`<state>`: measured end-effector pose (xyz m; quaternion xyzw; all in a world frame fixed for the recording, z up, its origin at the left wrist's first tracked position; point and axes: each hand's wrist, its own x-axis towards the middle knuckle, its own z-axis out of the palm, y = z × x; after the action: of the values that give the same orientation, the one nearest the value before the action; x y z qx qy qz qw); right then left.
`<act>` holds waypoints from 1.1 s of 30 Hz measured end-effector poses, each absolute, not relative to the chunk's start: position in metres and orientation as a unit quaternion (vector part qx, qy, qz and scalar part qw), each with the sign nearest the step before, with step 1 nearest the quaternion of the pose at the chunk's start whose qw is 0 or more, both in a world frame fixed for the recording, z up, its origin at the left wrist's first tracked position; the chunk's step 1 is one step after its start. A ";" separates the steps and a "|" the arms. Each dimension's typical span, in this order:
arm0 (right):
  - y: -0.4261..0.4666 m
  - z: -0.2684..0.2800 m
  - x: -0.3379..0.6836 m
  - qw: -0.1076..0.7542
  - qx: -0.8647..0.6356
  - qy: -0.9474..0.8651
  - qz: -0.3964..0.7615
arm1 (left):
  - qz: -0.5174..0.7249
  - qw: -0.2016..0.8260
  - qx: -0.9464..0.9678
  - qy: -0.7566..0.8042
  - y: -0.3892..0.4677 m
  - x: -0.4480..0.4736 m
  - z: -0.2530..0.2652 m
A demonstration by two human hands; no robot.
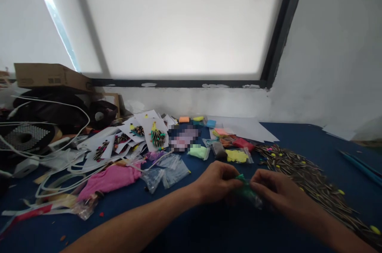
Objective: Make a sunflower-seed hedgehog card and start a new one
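Above the blue tabletop, a small clear plastic bag of green clay (247, 190) hangs between my two hands. My left hand (219, 181) pinches its left edge with thumb and fingers. From the other side, my right hand (273, 189) pinches the bag's upper right edge. The lower part of the bag is blurred. Just beyond the hands lie bags of yellow clay (237, 156), dark clay (219, 150) and pale green clay (198, 151). Right of my right hand spreads a pile of striped sunflower seeds (316, 181) with yellow bits among them.
White cards with seed-and-clay figures (156, 135) lie at the back left. Nearer are empty plastic bags (176, 167), a pink cloth-like piece (112, 180) and tangled white cables (44, 183). White paper (241, 127) rests by the wall. Blue tweezers-like tool (359, 165) lies far right.
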<state>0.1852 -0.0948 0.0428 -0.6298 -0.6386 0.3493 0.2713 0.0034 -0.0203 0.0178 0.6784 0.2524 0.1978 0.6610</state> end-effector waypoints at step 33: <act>-0.064 0.069 0.227 0.388 -0.710 -0.538 0.238 | 0.197 0.061 0.968 0.143 -0.034 -0.010 0.003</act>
<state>0.2269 -0.0636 0.0694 -0.7098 -0.5377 0.2378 0.3879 -0.0100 -0.0342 0.0033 0.9681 0.1431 0.1967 0.0607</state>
